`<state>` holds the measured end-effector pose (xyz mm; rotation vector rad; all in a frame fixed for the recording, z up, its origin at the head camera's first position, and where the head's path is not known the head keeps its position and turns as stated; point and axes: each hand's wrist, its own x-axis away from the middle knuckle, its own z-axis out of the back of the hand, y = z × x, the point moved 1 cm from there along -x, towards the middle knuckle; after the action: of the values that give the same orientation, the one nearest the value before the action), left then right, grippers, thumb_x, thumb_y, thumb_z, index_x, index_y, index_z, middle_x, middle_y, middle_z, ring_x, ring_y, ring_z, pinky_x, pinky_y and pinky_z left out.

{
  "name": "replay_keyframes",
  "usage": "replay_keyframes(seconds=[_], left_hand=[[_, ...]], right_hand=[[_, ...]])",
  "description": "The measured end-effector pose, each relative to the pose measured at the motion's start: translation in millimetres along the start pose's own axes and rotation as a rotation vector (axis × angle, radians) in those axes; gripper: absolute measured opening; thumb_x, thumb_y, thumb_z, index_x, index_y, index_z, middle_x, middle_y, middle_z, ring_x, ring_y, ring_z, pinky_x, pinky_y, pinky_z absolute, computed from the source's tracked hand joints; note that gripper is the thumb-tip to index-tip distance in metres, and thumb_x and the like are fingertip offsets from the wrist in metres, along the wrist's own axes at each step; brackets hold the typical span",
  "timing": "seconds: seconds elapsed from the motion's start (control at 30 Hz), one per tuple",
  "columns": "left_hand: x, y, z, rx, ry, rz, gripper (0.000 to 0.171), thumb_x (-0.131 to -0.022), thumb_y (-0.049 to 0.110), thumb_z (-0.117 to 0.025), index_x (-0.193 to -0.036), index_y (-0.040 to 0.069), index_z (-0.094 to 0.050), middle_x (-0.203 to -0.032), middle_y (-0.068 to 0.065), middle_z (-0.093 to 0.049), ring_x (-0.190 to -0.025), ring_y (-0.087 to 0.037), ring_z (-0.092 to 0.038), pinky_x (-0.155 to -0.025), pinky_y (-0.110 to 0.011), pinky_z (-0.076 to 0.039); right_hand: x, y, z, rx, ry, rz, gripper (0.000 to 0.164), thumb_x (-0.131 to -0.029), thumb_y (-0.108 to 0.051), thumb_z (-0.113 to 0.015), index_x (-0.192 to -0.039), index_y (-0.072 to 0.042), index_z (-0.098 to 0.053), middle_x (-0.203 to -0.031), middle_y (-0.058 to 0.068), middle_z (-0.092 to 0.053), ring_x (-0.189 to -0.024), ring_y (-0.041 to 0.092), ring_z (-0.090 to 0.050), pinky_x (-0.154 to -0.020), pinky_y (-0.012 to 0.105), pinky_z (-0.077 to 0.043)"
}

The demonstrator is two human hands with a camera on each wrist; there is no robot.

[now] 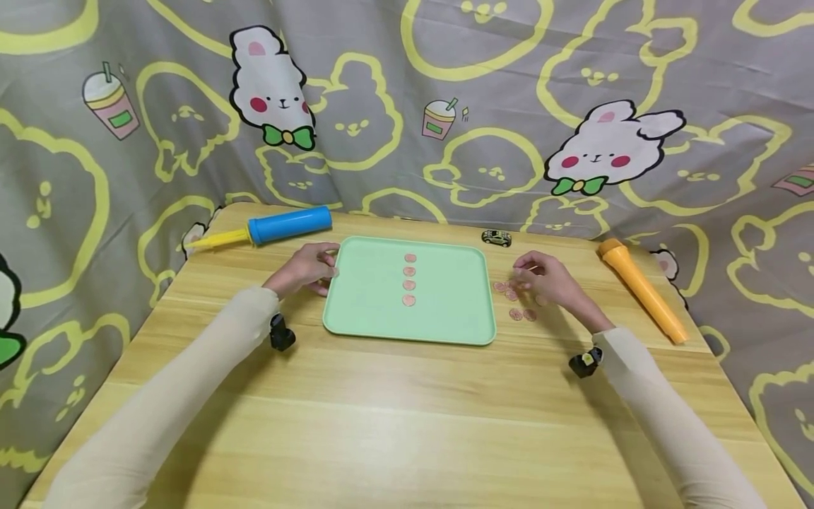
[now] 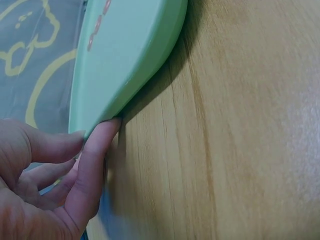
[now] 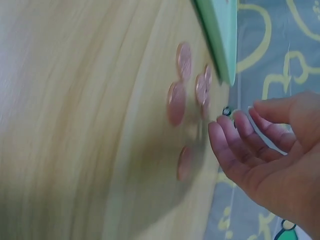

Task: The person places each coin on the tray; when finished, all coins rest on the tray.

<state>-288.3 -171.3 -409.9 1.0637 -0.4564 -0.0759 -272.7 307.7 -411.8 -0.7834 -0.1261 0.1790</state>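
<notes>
Because four round, copper-coloured coins point(image 1: 409, 285) lie in a line from far to near on the pale green, rounded-corner tray point(image 1: 362, 290), I judge the laying-out to be partly done. The line sits around the middle of the tray, the coins slightly apart from one another. Just off the tray's right edge, six loose coins point(image 1: 516, 314) lie on the table, some touching or overlapping, and I take these as what is left to place. My left hand point(image 1: 308, 268) pinches the tray's left rim between thumb and fingers. My right hand point(image 1: 548, 279) hangs over the loose coins, fingers loosely bent with a narrow gap to the thumb; I see nothing held there. Beyond the tray's far right corner sits a small black-and-yellow toy car point(image 1: 496, 238); at the far left lies a blue cylindrical pump with a yellow nozzle point(image 1: 289, 224), and to the right a long orange tube with a wider head point(image 1: 645, 293). Under everything is the light wood-grain table point(image 1: 407, 417), with a grey cartoon-printed curtain point(image 1: 375, 35) behind.
</notes>
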Motion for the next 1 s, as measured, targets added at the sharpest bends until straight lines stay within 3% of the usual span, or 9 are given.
replay_keyframes(seconds=[0.2,0.33,0.47,0.6,0.83,1.0], left_hand=[[-3.6,-1.0,-1.5,0.009,-0.002,0.007,0.072,-0.102,0.000,-0.059,-0.166,0.003,-0.025,-0.118,-0.016,-0.048,-0.092,-0.022,-0.058,-0.069,-0.033,-0.065],[-4.3,-1.7,-1.3,0.014,-0.005,0.000,0.072,-0.102,0.000,-0.059,-0.166,0.002,-0.025,-0.118,-0.016,-0.048,-0.094,-0.023,-0.058,-0.068,-0.032,-0.066],[-3.2,-1.9,-0.1,0.011,-0.005,0.000,0.071,-0.103,0.001,-0.059,-0.166,0.002,-0.025,-0.119,-0.016,-0.048,-0.095,-0.023,-0.059,-0.068,-0.032,-0.066],[-3.3,-2.0,0.3,0.006,-0.005,0.006,0.071,-0.103,0.001,-0.059,-0.165,0.002,-0.026,-0.118,-0.016,-0.048,-0.095,-0.023,-0.059,-0.068,-0.032,-0.065],[-5.9,-5.1,1.3,0.012,-0.011,0.023,0.071,-0.103,0.001,-0.059,-0.166,0.004,-0.026,-0.118,-0.016,-0.048,-0.092,-0.021,-0.059,-0.069,-0.030,-0.065],[-5.9,-6.2,2.8,0.014,-0.011,0.015,0.071,-0.103,0.001,-0.058,-0.166,0.003,-0.025,-0.120,-0.017,-0.048,-0.091,-0.021,-0.059,-0.069,-0.031,-0.065]], right_hand=[[0,14,6,-0.020,-0.025,-0.007,0.028,-0.107,-0.012,-0.060,-0.127,0.008,-0.061,-0.120,0.030,-0.066,-0.101,0.035,-0.068,-0.079,0.026,-0.060],[-4,22,8,-0.026,-0.043,0.010,0.030,-0.106,-0.010,-0.062,-0.129,0.008,-0.061,-0.123,0.029,-0.065,-0.105,0.029,-0.066,-0.081,0.020,-0.057],[-8,33,5,-0.093,-0.137,-0.009,0.038,-0.106,-0.013,-0.063,-0.139,0.005,-0.057,-0.125,0.024,-0.062,-0.101,0.018,-0.059,-0.069,0.020,-0.052],[-11,43,0,-0.119,-0.212,-0.005,0.043,-0.103,-0.015,-0.069,-0.141,0.002,-0.057,-0.116,0.018,-0.055,-0.088,0.015,-0.050,-0.058,0.023,-0.046],[-12,38,-5,-0.075,-0.163,0.037,0.028,-0.100,-0.008,-0.070,-0.123,0.006,-0.063,-0.102,0.013,-0.056,-0.084,0.015,-0.048,-0.064,0.020,-0.043],[-13,35,-8,-0.043,-0.096,0.018,0.034,-0.099,-0.009,-0.073,-0.124,0.008,-0.057,-0.100,0.015,-0.055,-0.085,0.016,-0.048,-0.065,0.018,-0.042]])
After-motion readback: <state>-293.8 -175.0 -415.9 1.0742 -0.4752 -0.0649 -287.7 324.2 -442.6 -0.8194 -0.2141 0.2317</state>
